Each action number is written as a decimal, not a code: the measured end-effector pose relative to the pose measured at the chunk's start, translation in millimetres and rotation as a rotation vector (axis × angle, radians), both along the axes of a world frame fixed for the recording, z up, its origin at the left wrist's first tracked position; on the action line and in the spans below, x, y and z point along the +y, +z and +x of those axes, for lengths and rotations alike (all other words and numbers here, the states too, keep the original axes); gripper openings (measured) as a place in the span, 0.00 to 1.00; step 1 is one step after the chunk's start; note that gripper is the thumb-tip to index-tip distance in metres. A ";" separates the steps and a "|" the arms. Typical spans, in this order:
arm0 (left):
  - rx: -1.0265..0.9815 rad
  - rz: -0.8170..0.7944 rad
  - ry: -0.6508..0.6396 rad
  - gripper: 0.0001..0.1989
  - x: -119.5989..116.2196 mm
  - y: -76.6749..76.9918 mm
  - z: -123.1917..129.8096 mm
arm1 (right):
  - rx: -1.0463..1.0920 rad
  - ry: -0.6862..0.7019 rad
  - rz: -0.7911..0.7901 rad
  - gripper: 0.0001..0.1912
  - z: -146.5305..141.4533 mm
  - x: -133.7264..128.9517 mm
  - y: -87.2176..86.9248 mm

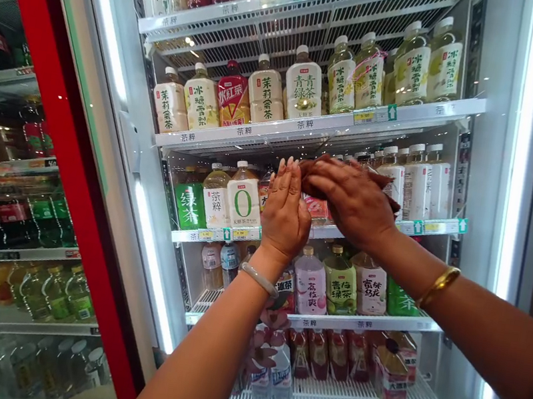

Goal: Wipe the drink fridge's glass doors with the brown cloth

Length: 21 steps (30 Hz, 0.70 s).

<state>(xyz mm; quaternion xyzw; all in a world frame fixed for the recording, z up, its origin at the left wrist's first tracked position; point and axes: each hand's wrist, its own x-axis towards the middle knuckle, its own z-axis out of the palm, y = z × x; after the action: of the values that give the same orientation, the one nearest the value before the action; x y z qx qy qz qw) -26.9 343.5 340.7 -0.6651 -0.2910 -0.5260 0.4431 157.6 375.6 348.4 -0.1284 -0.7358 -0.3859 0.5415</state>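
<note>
My left hand (287, 213), with a pale bangle (258, 279) at the wrist, lies flat against the glass door of a drinks fridge. Its fingers are stretched upward and it holds nothing. Just right of it, my right hand (357, 204) presses a dark brown cloth (319, 167) to the same glass. Part of the cloth sticks out beyond the fingers, and the rest is hidden under the hand. A gold bangle (439, 285) circles my right wrist. Behind the glass stand bottled teas, among them a white bottle marked 0 (244, 199).
White wire shelves (303, 124) inside the fridge carry rows of bottles. Cartons (392, 381) stand on the lowest shelf. A bright light strip (512, 198) runs down the right side. On the left, a red frame (70, 128) borders another fridge with soda bottles (6, 212).
</note>
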 end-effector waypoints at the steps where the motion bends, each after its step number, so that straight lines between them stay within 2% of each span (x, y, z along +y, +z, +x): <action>1: 0.005 -0.003 0.015 0.33 0.2 -0.8 0.7 | 0.114 -0.003 -0.044 0.28 0.9 -1.5 -2.2; 3: 0.002 -0.007 0.039 0.33 0.6 -2.3 1.7 | 0.254 0.002 -0.095 0.32 -4.1 -5.8 -17.4; 6: -0.042 -0.023 0.075 0.33 0.3 -3.4 -1.1 | 0.157 0.002 -0.085 0.31 -21.7 -10.4 -39.8; 8: -0.105 -0.034 0.100 0.33 -0.8 -3.6 -7.5 | 0.017 0.011 -0.033 0.28 -29.7 -10.1 -33.7; 10: -0.179 -0.039 0.122 0.33 -2.9 -3.7 -16.9 | -0.070 0.016 0.003 0.26 -30.8 -8.2 -10.9; 11: -0.199 -0.043 0.132 0.33 -4.3 -3.8 -22.0 | -0.077 0.021 0.005 0.25 -29.8 -7.3 2.0; 13: -0.196 -0.056 0.156 0.33 -7.4 -4.3 -31.6 | 0.075 0.026 -0.049 0.27 -29.4 -6.4 19.7; 14: -0.177 -0.064 0.167 0.33 -8.9 -4.6 -35.7 | 0.180 0.030 -0.083 0.28 -31.4 -6.8 21.6; 16: -0.144 -0.077 0.186 0.33 -11.4 -4.7 -42.6 | 0.268 0.053 -0.116 0.30 -40.1 -9.2 12.0; 19: -0.135 -0.078 0.185 0.33 -13.6 -2.4 -52.7 | 0.040 0.072 -0.071 0.28 -55.4 -13.1 -9.1; 21: -0.111 -0.084 0.184 0.33 -15.0 1.0 -60.7 | -0.134 0.066 -0.021 0.26 -57.1 -13.0 -8.4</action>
<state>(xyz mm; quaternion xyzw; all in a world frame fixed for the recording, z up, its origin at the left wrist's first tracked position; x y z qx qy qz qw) -87.7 328.6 341.7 -0.6233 -0.3966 -0.5066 0.4445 100.5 362.6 340.0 -0.0837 -0.7781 -0.3679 0.5022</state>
